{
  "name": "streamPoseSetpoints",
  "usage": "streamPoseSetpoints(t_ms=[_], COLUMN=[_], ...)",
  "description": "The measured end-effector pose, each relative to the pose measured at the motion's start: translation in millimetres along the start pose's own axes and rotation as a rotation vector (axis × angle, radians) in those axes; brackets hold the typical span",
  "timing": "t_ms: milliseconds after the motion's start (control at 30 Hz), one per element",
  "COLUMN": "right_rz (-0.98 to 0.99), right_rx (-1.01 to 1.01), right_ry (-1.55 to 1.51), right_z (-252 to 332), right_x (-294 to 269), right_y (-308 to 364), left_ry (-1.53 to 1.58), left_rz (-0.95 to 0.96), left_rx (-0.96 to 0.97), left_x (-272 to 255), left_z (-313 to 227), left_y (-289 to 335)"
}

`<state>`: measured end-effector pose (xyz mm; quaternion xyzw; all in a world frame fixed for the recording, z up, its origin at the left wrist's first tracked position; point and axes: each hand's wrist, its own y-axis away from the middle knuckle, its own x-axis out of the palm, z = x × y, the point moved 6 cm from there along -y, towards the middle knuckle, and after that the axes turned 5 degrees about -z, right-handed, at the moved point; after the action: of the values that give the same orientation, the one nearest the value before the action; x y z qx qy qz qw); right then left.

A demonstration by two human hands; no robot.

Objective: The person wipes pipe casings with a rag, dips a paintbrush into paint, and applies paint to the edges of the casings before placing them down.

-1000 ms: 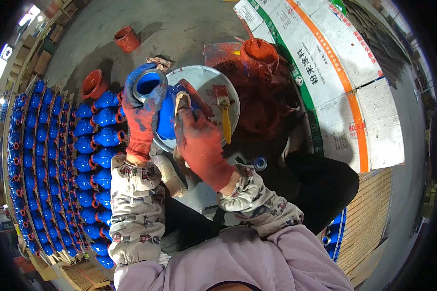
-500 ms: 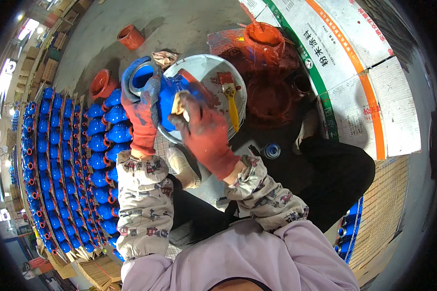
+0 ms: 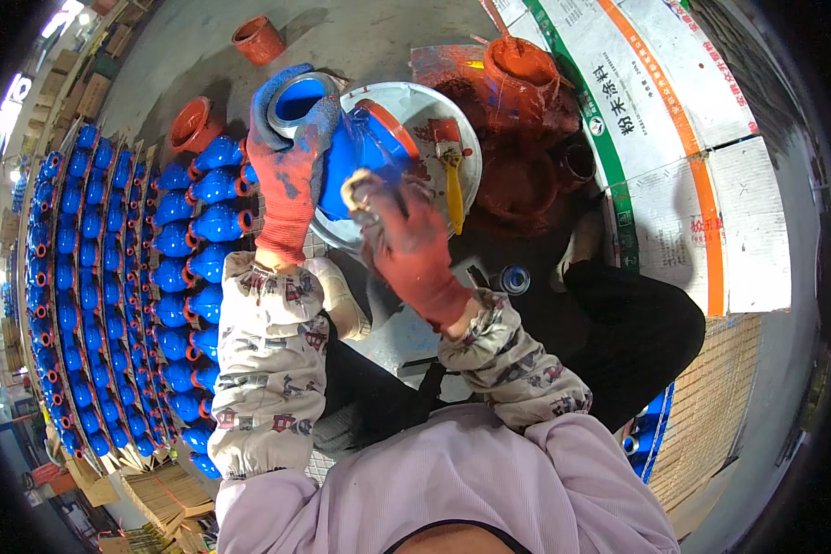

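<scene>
My left hand (image 3: 288, 152), in a red glove with a paint-stained grey-blue palm, is closed around the flanged end of a blue pipe fitting (image 3: 353, 152). One round opening of the fitting points up at me; its far rim is red. The fitting is over a pale round tub (image 3: 474, 175). Just below the fitting, my right hand (image 3: 411, 245), gloved the same way and slightly blurred, pinches a small tan folded pad (image 3: 356, 187), perhaps cloth. A paint brush (image 3: 454, 192) with a yellow handle and red bristles lies on the tub's right side.
Racks of blue fittings (image 3: 171, 277) with red rims stand at left. Two red pots (image 3: 258, 41) are on the floor beyond. A red paint bucket (image 3: 524, 78) stands right of the tub, beside a flattened white carton (image 3: 660, 120). A small metal ring (image 3: 515, 279) lies near my knee.
My right hand with the pad has drawn back slightly from the fitting, toward me and to the right. The fitting shows more of its red rim. The whole view has shifted a little.
</scene>
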<state>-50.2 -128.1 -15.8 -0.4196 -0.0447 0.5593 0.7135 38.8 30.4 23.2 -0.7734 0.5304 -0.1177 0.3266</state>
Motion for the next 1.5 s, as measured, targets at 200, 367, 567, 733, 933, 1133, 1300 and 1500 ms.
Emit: streamPoseSetpoints(t_ms=[200, 367, 567, 733, 933, 1133, 1300, 1500], right_rz=[0.014, -0.047, -0.035, -0.009, 0.056, 0.117, 0.062, 0.079], right_rx=[0.129, 0.176, -0.018, -0.064, 0.024, -0.050, 0.416, 0.632], right_ry=[-0.118, -0.133, 0.426, 0.400, 0.334, 0.143, -0.344, -0.706], right_z=[-25, -40, -19, -21, -28, -21, -52, -74], right_x=[5, -9, -7, -11, -17, -28, -71, -60], right_y=[-4, -30, -56, -40, 5, 29, 3, 41], left_ry=[0.178, 0.083, 0.059, 0.289, 0.315, 0.155, 0.375, 0.543], left_rz=[0.046, -0.023, 0.019, 0.079, 0.038, 0.027, 0.105, 0.326], left_rx=[-0.015, 0.015, -0.065, -0.125, -0.120, 0.021, -0.156, -0.367], left_x=[13, 13, 20, 23, 12, 22, 13, -20], left_z=[3, 18, -10, -18, -26, -13, -22, 1], left_y=[2, -3, -1, 9, 12, 4, -21, -9])
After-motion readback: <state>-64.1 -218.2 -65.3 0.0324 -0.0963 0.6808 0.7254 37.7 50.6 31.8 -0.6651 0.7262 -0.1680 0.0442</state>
